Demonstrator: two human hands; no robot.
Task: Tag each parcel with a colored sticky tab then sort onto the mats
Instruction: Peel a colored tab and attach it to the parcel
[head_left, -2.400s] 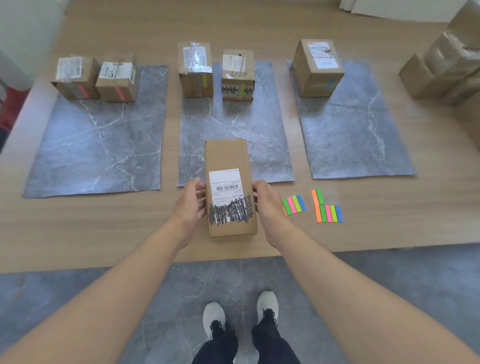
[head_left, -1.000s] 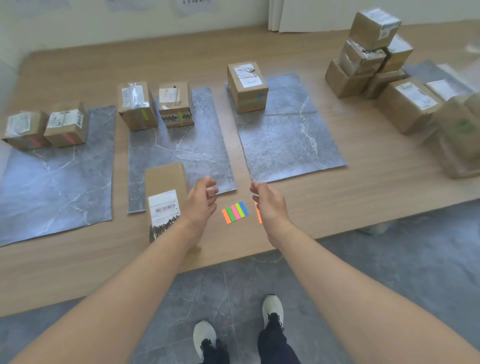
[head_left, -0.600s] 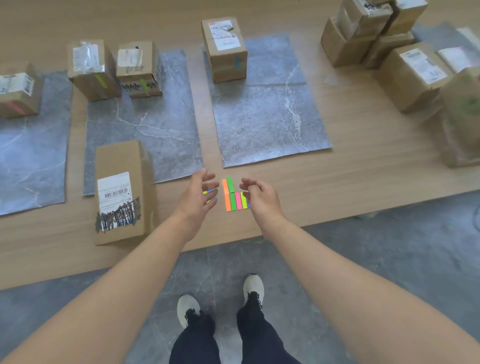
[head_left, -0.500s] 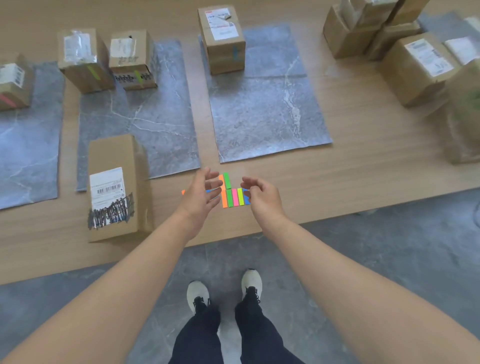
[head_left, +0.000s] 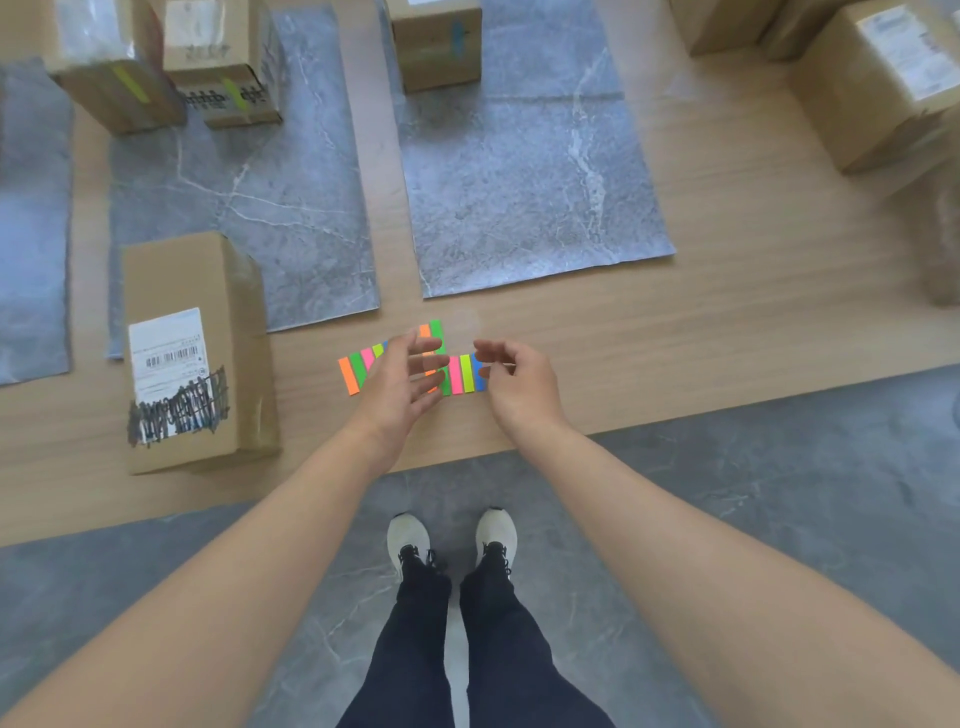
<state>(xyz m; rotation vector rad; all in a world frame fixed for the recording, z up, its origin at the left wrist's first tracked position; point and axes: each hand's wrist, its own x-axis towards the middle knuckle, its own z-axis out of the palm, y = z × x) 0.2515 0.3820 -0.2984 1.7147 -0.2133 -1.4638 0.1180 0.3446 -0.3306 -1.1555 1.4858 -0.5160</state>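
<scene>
A long cardboard parcel (head_left: 184, 353) with a scribbled-over white label lies near the table's front edge, partly on the middle grey mat (head_left: 249, 208). Two sets of colored sticky tabs lie on the wood: one (head_left: 358, 369) at the left, one (head_left: 460, 371) at the right. My left hand (head_left: 402, 384) hovers over them with fingers spread and straight. My right hand (head_left: 519, 379) sits just right of the tabs, fingers loosely curled, holding nothing I can see. Two parcels with yellow-green tabs (head_left: 124, 88) (head_left: 223, 67) stand at the middle mat's far end.
A parcel with a blue tab (head_left: 436, 47) stands on the right mat (head_left: 524, 171). The left mat (head_left: 31, 223) shows at the left edge. Untagged cardboard parcels (head_left: 878, 83) are piled at the far right. The table's front edge runs just below my hands.
My hands let go of the long parcel and moved right to the sticky tabs. The view has shifted right and closer. In the last half second my hands have closed in over the tabs.
</scene>
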